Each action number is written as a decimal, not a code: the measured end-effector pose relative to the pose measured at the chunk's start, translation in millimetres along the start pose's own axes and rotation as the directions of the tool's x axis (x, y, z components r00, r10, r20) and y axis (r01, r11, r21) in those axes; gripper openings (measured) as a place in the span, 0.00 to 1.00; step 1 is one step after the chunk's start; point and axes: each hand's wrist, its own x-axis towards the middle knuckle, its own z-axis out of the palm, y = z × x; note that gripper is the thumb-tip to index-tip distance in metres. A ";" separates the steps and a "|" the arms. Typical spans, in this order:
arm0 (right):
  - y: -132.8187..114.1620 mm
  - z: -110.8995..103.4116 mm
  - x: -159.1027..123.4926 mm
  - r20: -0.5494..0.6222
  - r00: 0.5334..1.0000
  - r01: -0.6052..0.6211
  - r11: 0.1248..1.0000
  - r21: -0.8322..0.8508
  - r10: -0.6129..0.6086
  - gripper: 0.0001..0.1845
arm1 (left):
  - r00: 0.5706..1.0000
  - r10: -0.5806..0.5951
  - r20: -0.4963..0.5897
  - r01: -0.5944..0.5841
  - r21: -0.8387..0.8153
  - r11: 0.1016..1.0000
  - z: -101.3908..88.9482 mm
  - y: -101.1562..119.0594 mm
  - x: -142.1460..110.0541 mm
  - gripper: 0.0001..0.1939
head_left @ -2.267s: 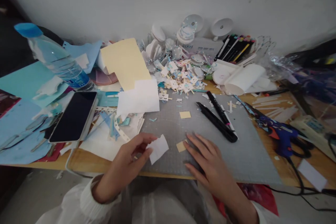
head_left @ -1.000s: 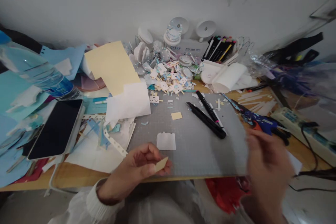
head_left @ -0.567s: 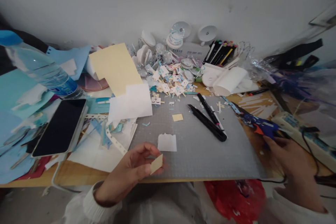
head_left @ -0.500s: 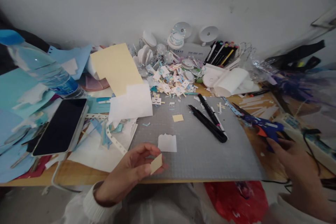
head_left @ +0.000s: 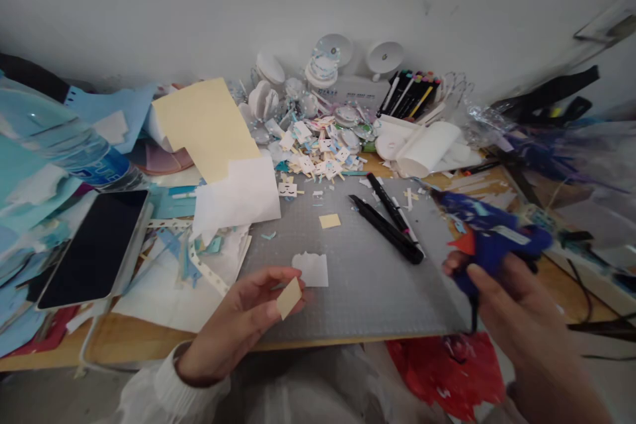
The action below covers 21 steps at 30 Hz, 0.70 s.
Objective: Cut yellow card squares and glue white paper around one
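Between thumb and fingers, my left hand (head_left: 248, 315) pinches a small piece of cream paper (head_left: 289, 298) above the mat's front edge. My right hand (head_left: 507, 291) is wrapped round the handle of a blue glue gun (head_left: 491, 225) with an orange trigger, raised over the mat's right side, its nozzle pointing up and left. Just behind my left hand lies a white paper piece (head_left: 312, 269) with a wavy top edge. Farther back on the grey cutting mat (head_left: 358, 298) are a small cream rectangle (head_left: 330, 220) and a white cut-out face (head_left: 287, 190).
A black utility knife (head_left: 385, 228) and a black marker (head_left: 388, 202) lie mid-right on the mat. Many paper cut-outs (head_left: 322, 152) are heaped at the back. A phone (head_left: 97, 245), a water bottle (head_left: 64, 139) and paper sheets (head_left: 209, 126) crowd the left.
My right hand has lifted the glue gun off the table and brought it left over the mat. My left hand still pinches the cream paper. The view has shifted slightly.
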 end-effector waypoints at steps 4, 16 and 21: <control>-15.7 27.3 -10.8 0.337 0.939 0.004 0.979 0.203 -0.073 0.12 | 0.999 0.021 -0.049 -0.022 -0.016 1.000 -0.1 1.6 -5.0 0.20; -59.6 40.5 -34.4 0.305 0.900 0.293 0.951 0.103 -0.311 0.09 | 0.971 0.227 -0.079 -0.217 0.120 0.969 -0.7 6.4 -5.1 0.21; -52.6 50.4 -42.9 0.212 0.962 0.154 0.983 0.096 -0.171 0.18 | 0.964 0.250 -0.094 -0.240 0.107 0.965 0.2 5.8 -3.8 0.21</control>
